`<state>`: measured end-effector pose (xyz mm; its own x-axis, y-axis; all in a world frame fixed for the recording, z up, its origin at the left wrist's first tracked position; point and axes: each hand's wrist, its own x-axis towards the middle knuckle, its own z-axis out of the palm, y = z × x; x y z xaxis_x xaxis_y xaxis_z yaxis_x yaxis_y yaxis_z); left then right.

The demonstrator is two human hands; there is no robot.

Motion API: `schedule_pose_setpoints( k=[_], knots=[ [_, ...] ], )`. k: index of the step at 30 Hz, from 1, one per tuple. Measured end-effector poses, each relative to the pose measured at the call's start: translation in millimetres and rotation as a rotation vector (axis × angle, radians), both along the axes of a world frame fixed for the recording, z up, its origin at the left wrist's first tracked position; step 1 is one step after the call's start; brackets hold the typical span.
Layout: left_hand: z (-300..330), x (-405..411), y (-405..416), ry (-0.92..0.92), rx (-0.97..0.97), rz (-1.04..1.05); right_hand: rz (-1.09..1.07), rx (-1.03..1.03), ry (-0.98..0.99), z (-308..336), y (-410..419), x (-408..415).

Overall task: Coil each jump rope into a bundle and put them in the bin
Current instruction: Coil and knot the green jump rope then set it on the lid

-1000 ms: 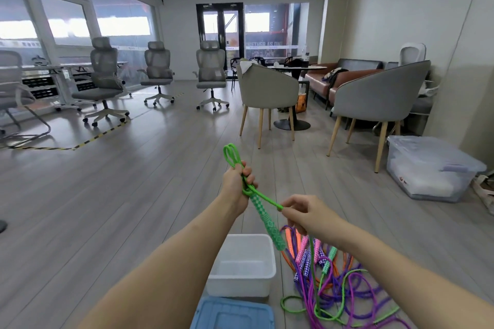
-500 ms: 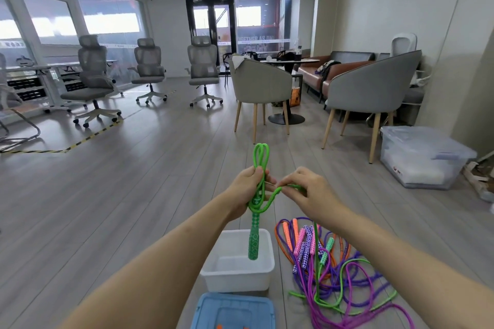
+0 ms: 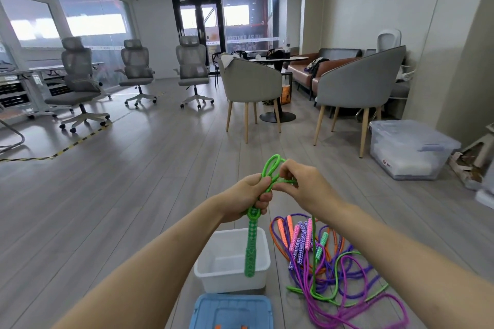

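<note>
My left hand [image 3: 247, 196] grips a folded green jump rope [image 3: 270, 171], its loops sticking up above the fist and its patterned green handle [image 3: 251, 248] hanging straight down over the white bin [image 3: 211, 275]. My right hand [image 3: 299, 185] pinches a strand of the same rope just right of the fist; from there the cord drops to the floor. A tangled pile of jump ropes [image 3: 334, 270] in purple, orange, pink and green lies on the floor right of the bin. The bin looks empty.
A blue lid [image 3: 232, 311] lies on the floor in front of the bin. A clear storage box [image 3: 409, 149] stands at the right wall. Grey armchairs [image 3: 251, 85] and a round table stand ahead, with office chairs [image 3: 77, 80] at the left.
My right hand has come up against the left fist and higher. The green handle, slanted a second ago, now hangs straight down over the bin. The loops above the fist have grown.
</note>
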<state>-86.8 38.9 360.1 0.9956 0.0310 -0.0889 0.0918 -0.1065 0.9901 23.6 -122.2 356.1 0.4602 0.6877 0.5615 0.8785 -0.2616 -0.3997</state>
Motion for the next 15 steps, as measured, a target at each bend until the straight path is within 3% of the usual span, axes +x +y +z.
schedule_pose_setpoints(
  k=[5,13,15],
  knots=[
    [7.0,-3.0,8.1,0.122,0.157,-0.109,0.062,-0.085,0.143,-10.8,-9.2,10.5],
    [11.2,-17.3,27.7,-0.119,-0.147,0.124,-0.266,0.121,0.433,-27.2,-16.6,32.0],
    [8.8,-17.6,31.1,-0.144,-0.191,0.178,-0.266,0.173,0.509,-25.9,-10.8,26.2]
  ],
)
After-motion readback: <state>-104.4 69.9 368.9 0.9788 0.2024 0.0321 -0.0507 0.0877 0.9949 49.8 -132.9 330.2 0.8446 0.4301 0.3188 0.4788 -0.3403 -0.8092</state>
